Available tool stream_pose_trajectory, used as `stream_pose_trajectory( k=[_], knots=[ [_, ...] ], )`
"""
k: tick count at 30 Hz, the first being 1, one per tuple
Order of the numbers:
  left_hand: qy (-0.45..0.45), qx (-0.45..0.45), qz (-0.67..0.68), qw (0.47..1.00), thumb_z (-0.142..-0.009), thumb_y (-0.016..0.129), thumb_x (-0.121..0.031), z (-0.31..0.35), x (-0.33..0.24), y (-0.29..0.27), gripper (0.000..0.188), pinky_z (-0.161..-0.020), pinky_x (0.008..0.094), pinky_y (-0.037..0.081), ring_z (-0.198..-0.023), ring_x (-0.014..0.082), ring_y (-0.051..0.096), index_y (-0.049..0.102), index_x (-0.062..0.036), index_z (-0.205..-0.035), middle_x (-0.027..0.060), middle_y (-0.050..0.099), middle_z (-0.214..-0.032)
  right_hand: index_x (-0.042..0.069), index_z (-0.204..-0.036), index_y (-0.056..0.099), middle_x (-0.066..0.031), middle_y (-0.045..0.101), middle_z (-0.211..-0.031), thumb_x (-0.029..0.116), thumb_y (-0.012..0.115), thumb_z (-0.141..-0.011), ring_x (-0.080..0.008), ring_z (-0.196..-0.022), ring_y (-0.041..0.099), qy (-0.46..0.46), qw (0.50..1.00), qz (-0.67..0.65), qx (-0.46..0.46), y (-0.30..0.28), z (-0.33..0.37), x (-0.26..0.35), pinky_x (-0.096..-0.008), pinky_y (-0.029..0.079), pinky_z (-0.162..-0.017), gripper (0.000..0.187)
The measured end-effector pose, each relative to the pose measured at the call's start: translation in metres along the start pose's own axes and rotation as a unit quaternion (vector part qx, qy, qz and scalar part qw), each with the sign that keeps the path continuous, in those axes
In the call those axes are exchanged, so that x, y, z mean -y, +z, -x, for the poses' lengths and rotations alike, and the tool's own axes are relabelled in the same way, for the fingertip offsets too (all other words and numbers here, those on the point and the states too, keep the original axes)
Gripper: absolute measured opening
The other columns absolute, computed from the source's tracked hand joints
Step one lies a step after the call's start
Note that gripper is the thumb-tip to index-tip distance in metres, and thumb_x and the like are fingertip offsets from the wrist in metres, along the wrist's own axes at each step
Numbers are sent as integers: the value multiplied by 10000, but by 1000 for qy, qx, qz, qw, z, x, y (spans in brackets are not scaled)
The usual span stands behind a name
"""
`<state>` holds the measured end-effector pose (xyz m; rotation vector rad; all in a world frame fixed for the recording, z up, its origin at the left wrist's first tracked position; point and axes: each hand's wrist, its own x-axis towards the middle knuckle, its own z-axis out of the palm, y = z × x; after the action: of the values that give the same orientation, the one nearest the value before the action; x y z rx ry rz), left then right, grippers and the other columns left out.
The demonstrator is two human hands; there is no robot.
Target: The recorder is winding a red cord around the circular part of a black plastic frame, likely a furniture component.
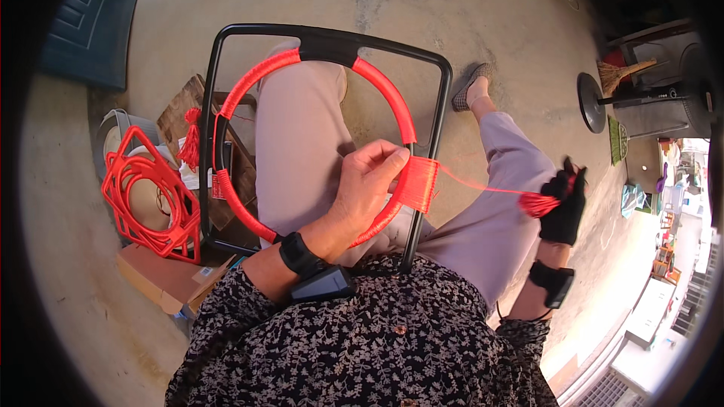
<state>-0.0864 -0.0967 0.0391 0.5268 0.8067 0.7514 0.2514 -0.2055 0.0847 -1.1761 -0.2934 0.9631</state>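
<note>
Across my lap leans a black frame with a round ring inside it. Red cord is wound around much of that ring, with bare black stretches between. On the ring's right, a flat band of cord also spans the frame's side bar. My left hand, bare, pinches the ring at the top of this band. Off to the right, my right hand wears a black glove and is closed around a bundle of red cord. A strand runs taut from the bundle to the band.
At left, several red-wrapped frames lean by a grey bucket above a cardboard box. A wooden stool holds a red cord hank. A standing fan and a broom are at right.
</note>
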Motion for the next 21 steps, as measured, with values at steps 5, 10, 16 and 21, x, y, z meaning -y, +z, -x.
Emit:
stream_pose_trajectory(
  k=[5, 10, 16, 21],
  knots=[
    [0, 31, -68, 997, -930, 590, -167, 0, 12, 2, 127, -617, 220, 509, -725, 53, 606, 620, -45, -915, 3, 641, -820, 26, -1148, 566, 32, 455, -683, 376, 492, -972, -102, -601, 452, -79, 988, -104, -86, -104, -11, 45, -247, 411, -592, 399],
    [-24, -2, -10, 1000, -948, 555, -163, 0, 7, 9, 152, -633, 218, 489, -727, 55, 581, 608, -20, -940, 2, 626, -830, 17, -1315, 474, -144, 568, -1233, 289, 438, -986, -261, -1117, 558, -24, 992, 124, 17, -44, 12, 32, -426, 410, -1008, 429],
    [-40, -18, -15, 999, -960, 518, -156, -3, 4, 6, 196, -685, 235, 492, -764, 85, 592, 578, 18, -1029, 43, 627, -884, 60, -1215, 571, -47, 666, -1021, 86, 684, -819, -152, -936, 628, 138, 759, 489, 406, 89, 43, -78, -326, 500, -827, 412],
    [-87, -8, -48, 995, -924, 527, -35, -4, 2, -2, 168, -749, 247, 505, -834, 112, 614, 576, 21, -1075, 59, 638, -951, 86, -1286, 498, -85, 673, -1004, 125, 714, -787, -189, -890, 651, 53, 770, 505, 387, 127, 25, -130, -324, 512, -785, 546]
  ],
)
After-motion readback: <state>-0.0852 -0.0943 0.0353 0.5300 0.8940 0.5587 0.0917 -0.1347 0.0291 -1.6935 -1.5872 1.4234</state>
